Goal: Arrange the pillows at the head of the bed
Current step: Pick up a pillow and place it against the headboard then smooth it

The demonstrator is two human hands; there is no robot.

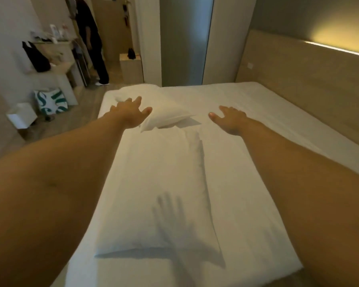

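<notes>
Both hands, left hand [131, 111] and right hand [229, 119], spread, gripping nothing; far pillow [166, 117] apparently untouched; near pillow [158, 195] flat on bed [247, 112].

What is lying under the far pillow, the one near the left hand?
The far pillow lies on the white sheet, its near end overlapping the near pillow. Anything beneath them is covered.

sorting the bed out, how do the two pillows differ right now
The near pillow lies flat and lengthwise on the bed, while the far pillow sits askew with one corner lifted. The near pillow looks much bigger, being closer to the camera. The left hand is at the far pillow's edge; nothing touches the near one, only a hand's shadow. The right hand hovers open. Both pillows are plain white.
</notes>
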